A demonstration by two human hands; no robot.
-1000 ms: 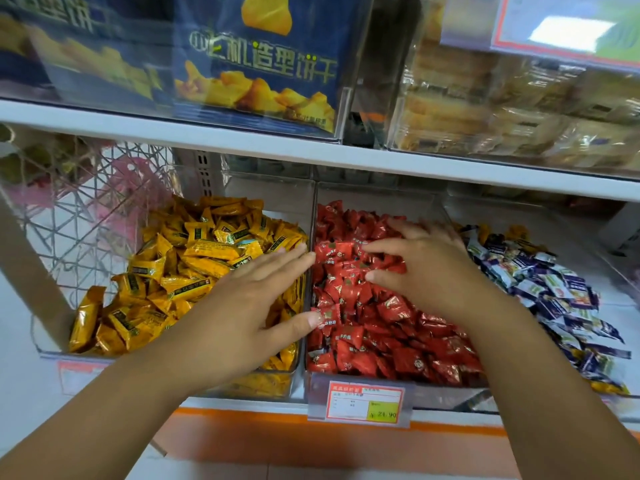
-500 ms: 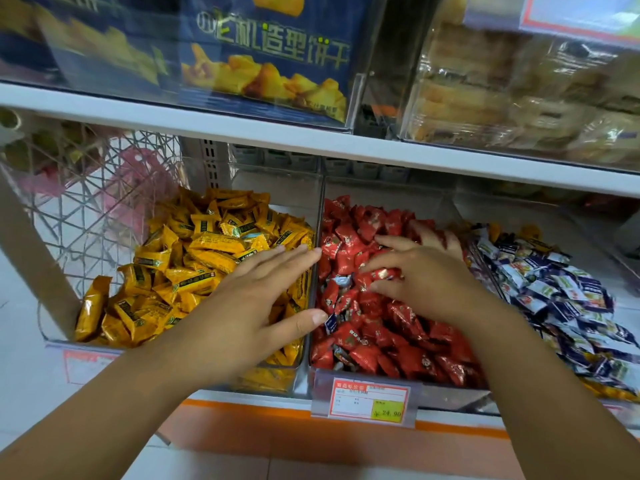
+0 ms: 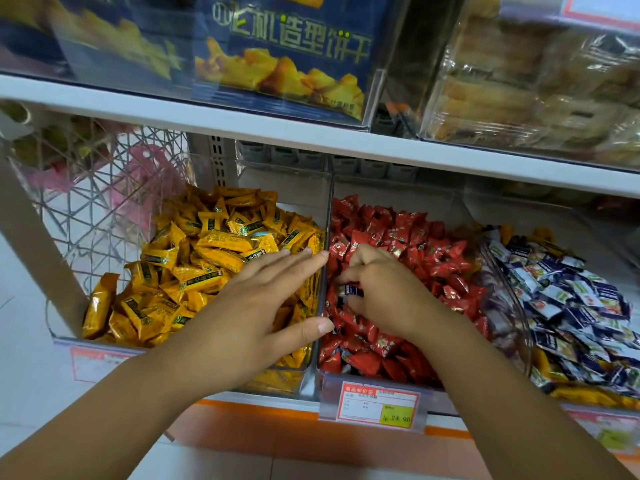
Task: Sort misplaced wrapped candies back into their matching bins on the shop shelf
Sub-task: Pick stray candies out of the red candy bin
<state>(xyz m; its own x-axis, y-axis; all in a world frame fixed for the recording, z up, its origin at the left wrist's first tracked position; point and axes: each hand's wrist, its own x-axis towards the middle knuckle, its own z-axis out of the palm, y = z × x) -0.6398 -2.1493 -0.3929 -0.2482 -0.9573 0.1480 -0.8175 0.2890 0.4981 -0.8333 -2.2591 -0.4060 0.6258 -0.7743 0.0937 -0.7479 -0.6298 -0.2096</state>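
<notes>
Shifted: my right hand (image 3: 384, 289) slid to left edge of red bin (image 3: 398, 195); its fingers (image 3: 349, 275) now pinch stray blue-white candy (image 3: 352, 290) beside that edge. My left hand (image 3: 256, 306) flat, fingers straight, over yellow bin (image 3: 284, 181), holding nothing. Candy light, crinkly, likely slippery; grip mid-wrapper. Room above red candies (image 3: 415, 244); must lift over rim into blue bin (image 3: 512, 306) at right.

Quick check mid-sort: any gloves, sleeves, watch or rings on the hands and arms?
No gloves. The left hand and right hand are bare, and no sleeve, watch, bracelet or ring shows on either arm up to the picture's edge. The visible nails look short and unpainted.
</notes>
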